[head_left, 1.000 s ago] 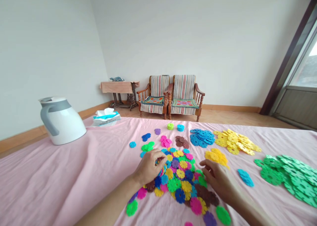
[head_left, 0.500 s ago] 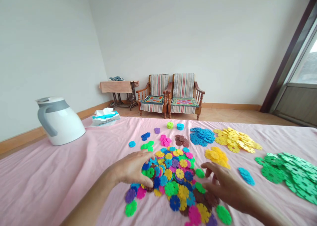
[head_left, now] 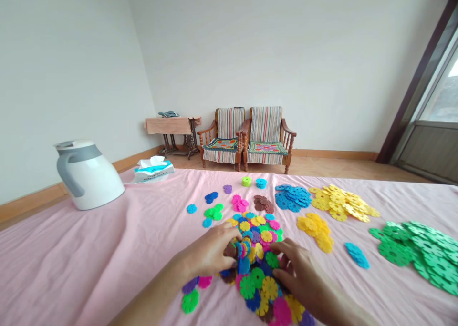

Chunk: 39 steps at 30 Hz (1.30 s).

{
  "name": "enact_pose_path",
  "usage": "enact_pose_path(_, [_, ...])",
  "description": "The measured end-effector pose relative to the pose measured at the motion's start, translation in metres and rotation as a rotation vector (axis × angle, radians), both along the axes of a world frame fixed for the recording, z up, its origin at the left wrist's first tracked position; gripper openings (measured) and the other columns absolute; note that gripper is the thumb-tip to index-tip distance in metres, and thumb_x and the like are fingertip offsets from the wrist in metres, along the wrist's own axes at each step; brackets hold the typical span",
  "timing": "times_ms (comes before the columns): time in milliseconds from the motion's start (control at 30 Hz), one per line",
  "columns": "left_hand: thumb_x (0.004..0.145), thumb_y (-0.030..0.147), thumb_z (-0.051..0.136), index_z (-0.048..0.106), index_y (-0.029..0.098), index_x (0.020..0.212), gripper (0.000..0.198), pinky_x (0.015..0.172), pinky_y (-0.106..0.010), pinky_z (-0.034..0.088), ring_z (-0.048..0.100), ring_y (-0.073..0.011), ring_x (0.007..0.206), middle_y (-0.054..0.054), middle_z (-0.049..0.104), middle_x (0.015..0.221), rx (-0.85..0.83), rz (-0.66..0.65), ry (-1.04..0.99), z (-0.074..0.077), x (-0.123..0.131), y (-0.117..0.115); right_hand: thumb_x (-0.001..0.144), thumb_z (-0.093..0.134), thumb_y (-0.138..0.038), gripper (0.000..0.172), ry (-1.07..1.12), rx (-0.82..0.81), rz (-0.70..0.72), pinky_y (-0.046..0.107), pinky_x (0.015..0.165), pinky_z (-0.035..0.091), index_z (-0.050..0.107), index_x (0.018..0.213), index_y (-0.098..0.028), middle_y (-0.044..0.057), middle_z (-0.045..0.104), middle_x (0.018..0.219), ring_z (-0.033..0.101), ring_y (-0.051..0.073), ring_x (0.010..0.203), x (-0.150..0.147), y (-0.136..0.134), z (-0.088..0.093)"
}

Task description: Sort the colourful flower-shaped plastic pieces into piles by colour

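Observation:
A mixed heap of notched plastic discs [head_left: 266, 236] in many colours lies on the pink cloth between my hands. Cupped against its left side is my left hand [head_left: 214, 249], with thumb and fingers spread around discs at the edge. My right hand [head_left: 296, 269] presses on the heap from the right, fingers bent and apart, near a green disc [head_left: 272, 259]. The undersides of both hands and some discs are hidden. A loose bright green disc [head_left: 190, 300] lies left of the heap's near end.
Beyond the heap are small single-colour groups, such as pink discs [head_left: 239, 203] and brown discs [head_left: 264, 204]. To the right lie blue discs [head_left: 292, 197], yellow discs [head_left: 339, 203] and large green discs [head_left: 422, 249]. A white jug [head_left: 91, 178] and tissue box [head_left: 153, 169] stand left.
Both hands have moved inward, the left to the right and the right to the left, squeezing the heap narrower. A small blue disc shows beside the green group, where my left hand was.

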<state>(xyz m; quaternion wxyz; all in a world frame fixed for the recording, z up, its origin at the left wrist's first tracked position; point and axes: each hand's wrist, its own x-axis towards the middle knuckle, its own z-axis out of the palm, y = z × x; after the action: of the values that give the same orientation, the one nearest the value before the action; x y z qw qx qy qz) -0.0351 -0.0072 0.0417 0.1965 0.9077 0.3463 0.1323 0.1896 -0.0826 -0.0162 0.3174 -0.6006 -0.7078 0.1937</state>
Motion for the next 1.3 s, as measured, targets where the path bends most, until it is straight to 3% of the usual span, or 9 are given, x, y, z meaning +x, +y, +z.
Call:
enact_pose_path(167, [0.066, 0.012, 0.062, 0.062, 0.018, 0.100, 0.035, 0.057, -0.023, 0.048, 0.059, -0.0149, 0.065, -0.002, 0.061, 0.082, -0.240, 0.118, -0.209, -0.019, 0.020, -0.005, 0.068, 0.048, -0.015, 0.036, 0.090, 0.034, -0.025, 0.030, 0.066, 0.048, 0.063, 0.101, -0.018, 0.005, 0.063, 0.079, 0.059, 0.018, 0.070, -0.008, 0.003, -0.004])
enact_pose_path(333, [0.076, 0.008, 0.053, 0.055, 0.020, 0.118, 0.044, 0.078, -0.027, 0.053, 0.064, -0.0165, 0.092, -0.007, 0.064, 0.101, -0.443, 0.012, -0.457, -0.021, 0.032, -0.014, 0.074, 0.040, -0.017, 0.034, 0.180, 0.099, -0.029, 0.029, 0.064, 0.049, 0.062, 0.099, -0.019, 0.005, 0.067, 0.085, 0.061, 0.016, 0.069, -0.002, 0.009, -0.009])
enact_pose_path(433, [0.081, 0.009, 0.049, 0.055, 0.022, 0.119, 0.041, 0.083, -0.028, 0.052, 0.061, -0.0159, 0.101, -0.008, 0.059, 0.119, -0.353, -0.060, -0.512, -0.013, 0.032, -0.016, 0.076, 0.040, -0.020, 0.030, 0.127, 0.174, -0.115, 0.030, 0.065, 0.050, 0.062, 0.097, -0.020, 0.006, 0.067, 0.087, 0.062, 0.017, 0.071, 0.012, 0.015, -0.015])
enact_pose_path(600, [0.082, 0.019, 0.057, 0.067, 0.020, 0.099, 0.020, 0.089, -0.032, 0.045, 0.061, -0.0182, 0.095, -0.005, 0.068, 0.101, -0.051, -0.246, -0.384, -0.002, 0.029, -0.024, 0.087, 0.039, -0.026, 0.032, 0.025, 0.270, -0.109, 0.035, 0.075, 0.049, 0.062, 0.108, -0.022, 0.007, 0.067, 0.098, 0.062, 0.020, 0.086, 0.028, 0.018, -0.011])
enact_pose_path(800, [0.089, 0.027, 0.054, 0.062, 0.029, 0.110, 0.022, 0.098, -0.037, 0.033, 0.056, -0.0211, 0.106, -0.001, 0.067, 0.113, 0.208, -0.579, -0.122, -0.033, 0.050, -0.047, 0.087, 0.046, -0.022, 0.041, -0.158, 0.166, 0.199, 0.041, 0.100, 0.036, 0.054, 0.125, -0.033, 0.004, 0.052, 0.133, 0.045, 0.023, 0.122, 0.011, 0.011, 0.015])
enact_pose_path(933, [0.092, 0.028, 0.047, 0.058, 0.031, 0.113, 0.023, 0.099, -0.039, 0.030, 0.052, -0.0223, 0.112, -0.003, 0.064, 0.118, 0.346, -0.546, -0.059, -0.046, 0.056, -0.052, 0.084, 0.048, -0.019, 0.035, -0.189, 0.171, 0.143, 0.041, 0.095, 0.038, 0.062, 0.114, -0.031, 0.005, 0.057, 0.126, 0.049, 0.023, 0.115, 0.015, 0.014, 0.010])
enact_pose_path(1067, [0.081, 0.031, 0.062, 0.060, 0.024, 0.104, 0.024, 0.096, -0.036, 0.032, 0.054, -0.0223, 0.104, -0.006, 0.063, 0.114, 0.303, -0.499, -0.049, -0.025, 0.042, -0.044, 0.085, 0.039, -0.014, 0.029, -0.170, 0.213, 0.107, 0.034, 0.081, 0.042, 0.065, 0.094, -0.025, 0.006, 0.063, 0.105, 0.056, 0.019, 0.093, 0.031, 0.019, 0.000])
enact_pose_path(1233, [0.071, 0.025, 0.065, 0.062, 0.021, 0.076, 0.007, 0.088, -0.036, 0.035, 0.056, -0.0176, 0.078, -0.002, 0.064, 0.080, 0.256, -0.374, -0.042, -0.007, 0.024, -0.026, 0.086, 0.034, -0.016, 0.029, -0.138, 0.190, 0.064, 0.030, 0.069, 0.042, 0.061, 0.077, -0.021, 0.003, 0.061, 0.078, 0.056, 0.016, 0.071, 0.043, 0.017, 0.000])
enact_pose_path(1300, [0.074, 0.025, 0.063, 0.059, 0.020, 0.063, 0.012, 0.086, -0.035, 0.036, 0.056, -0.0166, 0.074, -0.001, 0.063, 0.071, 0.260, -0.324, -0.070, -0.006, 0.021, -0.020, 0.084, 0.035, -0.016, 0.027, -0.110, 0.182, 0.007, 0.030, 0.069, 0.043, 0.061, 0.078, -0.021, 0.003, 0.061, 0.077, 0.057, 0.016, 0.071, 0.044, 0.017, 0.002])
